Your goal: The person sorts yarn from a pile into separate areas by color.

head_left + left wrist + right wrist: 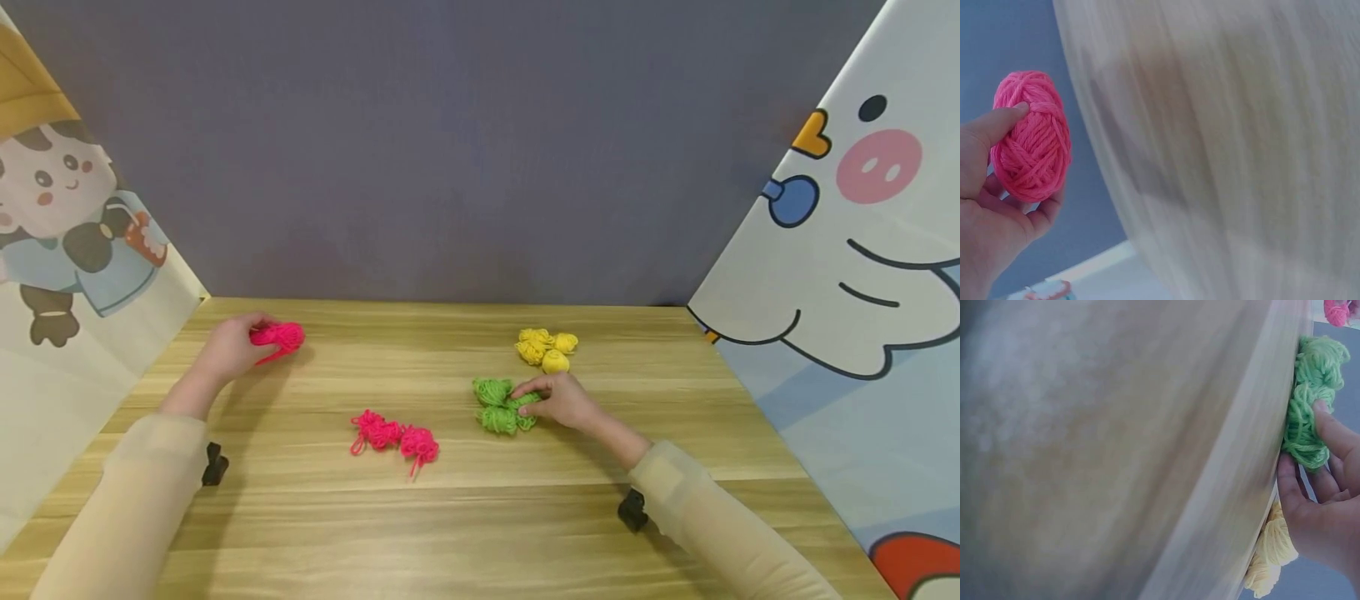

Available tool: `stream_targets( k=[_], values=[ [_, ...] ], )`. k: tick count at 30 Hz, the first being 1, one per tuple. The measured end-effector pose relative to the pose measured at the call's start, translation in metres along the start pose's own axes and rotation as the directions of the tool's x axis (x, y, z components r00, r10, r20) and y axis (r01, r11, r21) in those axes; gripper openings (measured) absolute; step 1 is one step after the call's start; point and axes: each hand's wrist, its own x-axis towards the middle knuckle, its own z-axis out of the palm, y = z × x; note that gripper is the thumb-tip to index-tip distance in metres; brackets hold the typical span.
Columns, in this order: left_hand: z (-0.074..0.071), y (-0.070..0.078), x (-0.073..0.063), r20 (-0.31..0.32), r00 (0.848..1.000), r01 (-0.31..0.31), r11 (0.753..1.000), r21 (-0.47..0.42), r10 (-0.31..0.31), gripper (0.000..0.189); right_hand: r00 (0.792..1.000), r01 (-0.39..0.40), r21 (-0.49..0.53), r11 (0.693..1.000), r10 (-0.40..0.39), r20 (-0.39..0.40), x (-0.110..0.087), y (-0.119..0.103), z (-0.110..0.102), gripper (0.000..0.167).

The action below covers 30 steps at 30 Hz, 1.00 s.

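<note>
Between thumb and fingers, my left hand (234, 346) grips a pink ball of yarn (1032, 140) near the table's far left corner. The same pink ball (283, 336) casts a shadow on the wood below it in the head view. My right hand (564, 402) pinches one ball of green yarn (1310, 422) at the right side of a green group. Other green balls (493, 406) lie touching it on its left. Just beyond the right hand sits a cluster of yellow yarn balls (534, 345).
Two more pink yarn balls (377, 432) with loose strands lie near the middle of the wooden table (337, 533). A grey panel (450, 150) closes off the back. Printed cartoon panels stand along the left (75, 208) and right (885, 250) sides.
</note>
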Motion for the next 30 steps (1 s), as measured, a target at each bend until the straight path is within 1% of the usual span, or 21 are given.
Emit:
stream_targets(
  k=[6, 11, 15, 22, 27, 30],
  values=[
    [-0.002, 0.019, -0.002, -0.028, 0.999, -0.024, 1.000, -0.003, 0.024, 0.035, 1.000, -0.016, 0.006, 1.000, 0.016, 0.006, -0.001, -0.002, 0.000, 0.024],
    [-0.002, 0.034, -0.005, -0.043, 0.997, -0.058, 0.998, -0.037, 0.057, 0.034, 1.000, -0.029, 0.007, 1.000, 0.029, 0.003, -0.001, -0.003, -0.001, 0.024],
    [0.000, 0.045, -0.009, -0.053, 0.995, -0.084, 0.994, -0.066, 0.081, 0.034, 0.999, -0.032, 0.014, 0.999, 0.031, 0.004, -0.001, -0.003, -0.001, 0.024],
    [-0.001, 0.065, -0.017, -0.094, 0.988, -0.127, 0.990, -0.066, 0.120, 0.033, 1.000, -0.029, 0.020, 0.999, 0.029, 0.004, 0.000, -0.002, 0.000, 0.024],
    [-0.002, 0.082, -0.026, -0.137, 0.976, -0.178, 0.983, -0.052, 0.170, 0.032, 0.999, -0.039, 0.009, 0.999, 0.039, -0.001, 0.000, 0.000, 0.000, 0.024],
    [0.000, 0.090, -0.031, -0.172, 0.962, -0.221, 0.974, -0.041, 0.211, 0.032, 0.999, -0.044, 0.007, 0.999, 0.044, -0.005, 0.001, 0.000, 0.000, 0.024]
  ],
)
